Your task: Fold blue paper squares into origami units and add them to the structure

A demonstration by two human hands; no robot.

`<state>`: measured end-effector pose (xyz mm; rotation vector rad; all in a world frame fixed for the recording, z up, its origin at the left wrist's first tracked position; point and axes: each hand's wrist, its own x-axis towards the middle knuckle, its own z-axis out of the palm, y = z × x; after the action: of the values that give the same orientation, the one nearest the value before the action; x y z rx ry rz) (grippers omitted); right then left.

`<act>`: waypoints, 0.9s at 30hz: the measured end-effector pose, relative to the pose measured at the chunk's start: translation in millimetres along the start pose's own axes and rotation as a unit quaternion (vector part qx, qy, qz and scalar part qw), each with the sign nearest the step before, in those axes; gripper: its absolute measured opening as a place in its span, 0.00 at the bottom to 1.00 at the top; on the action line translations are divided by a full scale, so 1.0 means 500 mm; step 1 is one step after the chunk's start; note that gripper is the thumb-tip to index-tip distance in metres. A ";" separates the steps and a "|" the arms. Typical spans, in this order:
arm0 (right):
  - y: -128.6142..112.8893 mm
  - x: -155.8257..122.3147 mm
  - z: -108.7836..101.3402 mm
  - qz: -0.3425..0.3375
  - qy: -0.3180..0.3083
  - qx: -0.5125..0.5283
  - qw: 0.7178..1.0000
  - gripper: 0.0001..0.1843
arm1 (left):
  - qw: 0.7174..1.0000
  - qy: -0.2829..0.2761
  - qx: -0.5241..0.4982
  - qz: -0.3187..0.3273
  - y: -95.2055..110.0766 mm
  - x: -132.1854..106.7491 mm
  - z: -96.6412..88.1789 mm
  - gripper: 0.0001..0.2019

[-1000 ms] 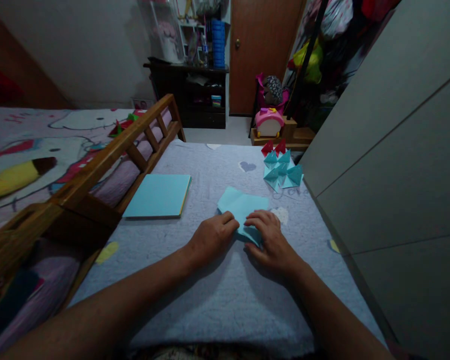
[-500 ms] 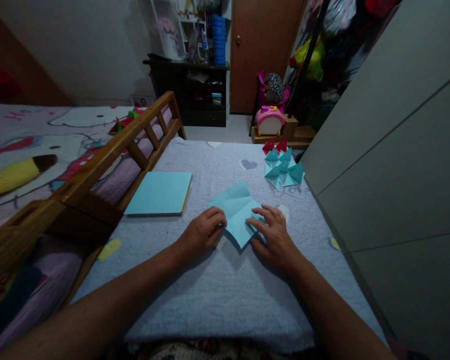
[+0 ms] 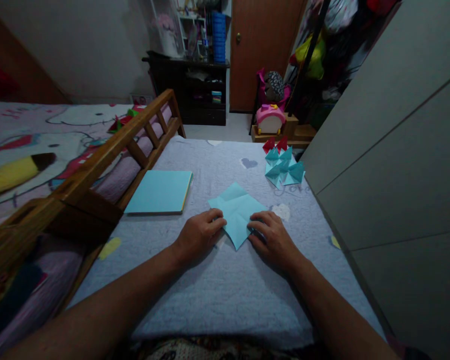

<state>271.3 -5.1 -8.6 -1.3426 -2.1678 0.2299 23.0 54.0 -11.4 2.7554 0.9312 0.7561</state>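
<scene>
A creased light-blue sheet of origami paper point(image 3: 238, 210) lies in front of me, turned so one corner points toward me. My left hand point(image 3: 202, 230) pinches its lower left edge between thumb and fingers. On the lower right edge, my right hand point(image 3: 268, 232) grips the paper, its fingers curled on top and the thumb beneath or beside the edge. Folded blue paper pieces point(image 3: 283, 167) stand at the back right, with red folded pieces point(image 3: 275, 144) just behind them. To the left rests a flat stack of blue paper point(image 3: 160, 191).
The pale blue patterned sheet point(image 3: 217, 295) covers the surface under my hands. A wooden bed rail point(image 3: 108, 145) runs along the left, and a grey cabinet wall point(image 3: 390, 165) closes off the right. Beyond the far edge sits a pink and white toy case point(image 3: 270, 120).
The paper has turned slightly and lies flatter, its near corner shifting left. My right hand has closed in on the lower right edge; my left hand stays nearly in place.
</scene>
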 end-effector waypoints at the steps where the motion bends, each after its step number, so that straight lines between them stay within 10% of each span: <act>1: 0.001 0.000 0.000 0.001 0.002 0.001 1.000 0.10 | 1.000 0.003 0.008 0.007 0.000 0.000 -0.001 0.05; 27: -0.002 0.005 0.004 -0.001 0.013 -0.009 1.000 0.12 | 0.998 0.035 -0.052 0.021 -0.004 0.005 0.001 0.08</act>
<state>268.5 -3.0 -8.8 -1.3447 -2.1550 0.1926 23.9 57.2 -11.2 2.6811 0.8249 0.8877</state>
